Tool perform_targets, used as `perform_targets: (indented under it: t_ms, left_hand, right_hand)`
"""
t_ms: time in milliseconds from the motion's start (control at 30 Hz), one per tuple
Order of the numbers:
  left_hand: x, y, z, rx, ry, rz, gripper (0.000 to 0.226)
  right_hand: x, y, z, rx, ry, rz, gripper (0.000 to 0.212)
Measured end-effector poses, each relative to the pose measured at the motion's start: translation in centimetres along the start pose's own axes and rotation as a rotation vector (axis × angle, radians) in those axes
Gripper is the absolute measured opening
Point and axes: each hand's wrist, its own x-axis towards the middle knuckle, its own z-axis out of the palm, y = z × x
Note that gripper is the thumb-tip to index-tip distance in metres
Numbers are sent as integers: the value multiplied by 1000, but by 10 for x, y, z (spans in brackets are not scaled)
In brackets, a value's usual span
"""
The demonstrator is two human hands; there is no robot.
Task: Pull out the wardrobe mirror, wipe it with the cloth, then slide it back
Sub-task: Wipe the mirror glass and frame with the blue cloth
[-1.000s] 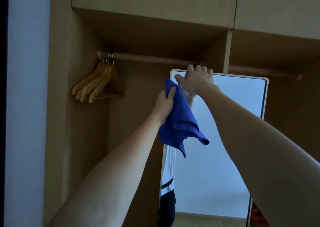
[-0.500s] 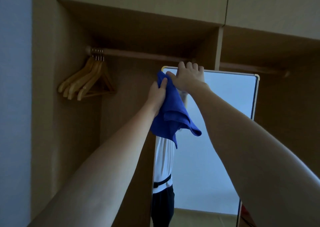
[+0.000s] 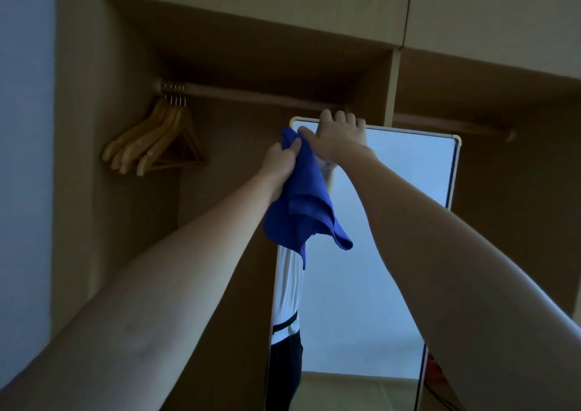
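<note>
Left hand: left hand point(image 3: 280, 159) has its fingers and thumb pinched round the upper corner of the blue cloth point(image 3: 301, 209), at the mirror's top left corner.
Cloth: deep blue, soft and limp; it hangs in loose folds below the pinch and drapes across the upper left of the glass. Light, probably; it will bunch unless spread flat under the palm.
Right hand: right hand point(image 3: 338, 137) has its fingers hooked over the mirror's top edge, with the thumb reaching toward the cloth.
Mirror: wardrobe mirror point(image 3: 393, 222) is a tall narrow pane in a thin pale frame with rounded corners, upright in front of the wardrobe's centre divider point(image 3: 391, 90), pulled out and facing the person. It reflects a pale wall and part of a person's clothing.
Handling: rigid and likely fragile, so take it by the frame, top edge or side, and move it evenly.
Surroundings: wooden hangers point(image 3: 157, 140) hang on the rail point(image 3: 251, 94) at left.
</note>
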Motion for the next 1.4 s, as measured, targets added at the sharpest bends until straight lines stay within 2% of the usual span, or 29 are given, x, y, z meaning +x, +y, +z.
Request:
perform_targets:
  t_ms: [100, 300, 400, 533, 633, 767, 1000, 1167, 1267, 1400]
  left_hand:
    - [-2, -18, 3, -21, -10, 77, 39]
    - [-19, -48, 0, 17, 10, 32, 54]
    - [-30, -60, -2, 44, 23, 0, 49]
    - [-19, -26, -6, 127, -6, -100, 39]
    - [-8, -1, -4, 83, 5, -47, 40]
    - [-11, -24, 2, 8, -10, 44, 35]
    - [-40, -74, -4, 68, 23, -28, 39]
    - [-30, -42, -7, 91, 23, -98, 30]
    - [-12, -14, -5, 58, 27, -43, 36]
    - [-9, -30, 0, -9, -11, 64, 38]
  right_hand:
    - [1, -1, 2, -10, 1, 6, 78]
    - [2, -4, 4, -28, 10, 36, 77]
    - [1, -5, 2, -23, -4, 39, 76]
    - [-3, -3, -1, -17, 8, 19, 74]
    - [-2, -1, 1, -14, 18, 6, 75]
    - [2, -2, 6, -15, 14, 21, 76]
    - [0, -3, 6, -25, 28, 26, 74]
    - [0, -4, 5, -22, 27, 25, 74]
    - [0, -2, 6, -15, 42, 29, 74]
    - [3, -4, 9, -16, 38, 18, 74]
